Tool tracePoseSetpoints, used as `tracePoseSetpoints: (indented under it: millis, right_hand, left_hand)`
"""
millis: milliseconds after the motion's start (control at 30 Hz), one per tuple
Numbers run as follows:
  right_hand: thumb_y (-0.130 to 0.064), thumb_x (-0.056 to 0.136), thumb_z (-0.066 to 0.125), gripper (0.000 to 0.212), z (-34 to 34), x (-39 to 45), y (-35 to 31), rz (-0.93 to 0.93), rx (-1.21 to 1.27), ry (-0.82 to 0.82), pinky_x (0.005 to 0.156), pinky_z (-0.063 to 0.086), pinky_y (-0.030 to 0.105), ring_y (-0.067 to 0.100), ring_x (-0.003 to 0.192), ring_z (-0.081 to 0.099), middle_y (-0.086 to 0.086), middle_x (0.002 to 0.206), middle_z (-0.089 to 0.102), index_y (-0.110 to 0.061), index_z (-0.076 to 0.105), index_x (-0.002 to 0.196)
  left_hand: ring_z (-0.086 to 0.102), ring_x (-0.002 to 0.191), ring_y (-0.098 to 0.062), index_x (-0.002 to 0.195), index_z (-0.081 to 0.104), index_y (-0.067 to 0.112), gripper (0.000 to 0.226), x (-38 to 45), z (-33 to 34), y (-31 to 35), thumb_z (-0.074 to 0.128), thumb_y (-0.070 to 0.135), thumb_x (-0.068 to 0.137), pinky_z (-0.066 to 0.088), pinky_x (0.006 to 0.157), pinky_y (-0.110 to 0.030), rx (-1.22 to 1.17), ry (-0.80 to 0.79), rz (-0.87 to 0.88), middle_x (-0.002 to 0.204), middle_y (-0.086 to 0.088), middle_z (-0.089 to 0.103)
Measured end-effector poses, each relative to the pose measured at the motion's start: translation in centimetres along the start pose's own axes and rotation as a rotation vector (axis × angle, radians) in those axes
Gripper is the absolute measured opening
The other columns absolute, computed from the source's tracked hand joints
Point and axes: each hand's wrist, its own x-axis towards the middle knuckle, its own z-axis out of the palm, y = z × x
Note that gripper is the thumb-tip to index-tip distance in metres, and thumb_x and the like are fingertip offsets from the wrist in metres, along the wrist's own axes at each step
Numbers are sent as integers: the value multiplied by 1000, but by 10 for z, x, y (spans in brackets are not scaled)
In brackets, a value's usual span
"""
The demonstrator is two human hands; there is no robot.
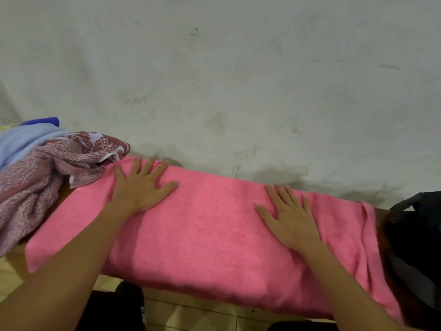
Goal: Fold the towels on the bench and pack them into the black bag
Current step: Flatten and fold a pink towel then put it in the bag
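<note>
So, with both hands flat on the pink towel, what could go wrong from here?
1. The pink towel hangs over the bench's near edge, so it may slide off when the left hand and right hand lift.
2. The patterned towel lies on its left end and may get dragged into the next fold.
3. The black bag sits close on the right and may be knocked.

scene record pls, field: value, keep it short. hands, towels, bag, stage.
left hand: left hand flat, fingers spread, pressing on pink towel
right hand: right hand flat on same towel
pink towel: spread lengthwise along bench, overhanging near edge
unfolded pile: patterned maroon towel, light blue towel behind it, at left end
black bag: black bag at right end, partly out of frame
stage: smoothing; nothing seen packed
</note>
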Motion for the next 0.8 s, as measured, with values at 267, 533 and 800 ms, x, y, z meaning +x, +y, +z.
tracePoseSetpoints:
  millis: [267, 533, 800]
  right_hand:
    - [-74, 86, 7, 89, -9, -15, -6, 70, 171, 237, 122, 20, 45, 19, 143, 36, 2, 151, 46, -21, 52, 142]
    - [-59, 98, 13, 74, 0, -55, 37, 314, 280, 284, 123, 13, 47, 29, 150, 21, 15, 162, 25, -14, 23, 157]
    - [-76, 86, -7, 94, -5, -77, 62, 316, 187, 109, 124, 2, 44, 25, 153, 10, 8, 166, 13, -19, 14, 159]
  left_hand:
    - [-3, 150, -29, 155, -1, 37, 94, -41, -4, 28, -10, 86, 75, -7, 114, -62, -80, 104, -16, 164, 0, -7]
    - [-4, 150, -36, 155, -3, 31, 93, -80, 5, 6, -4, 85, 79, -2, 114, -68, -100, 69, -256, 164, -8, -7]
    - [-3, 150, -33, 155, 1, 32, 97, -80, 6, -8, -12, 84, 74, -4, 111, -69, -73, 61, -192, 163, -5, -6]
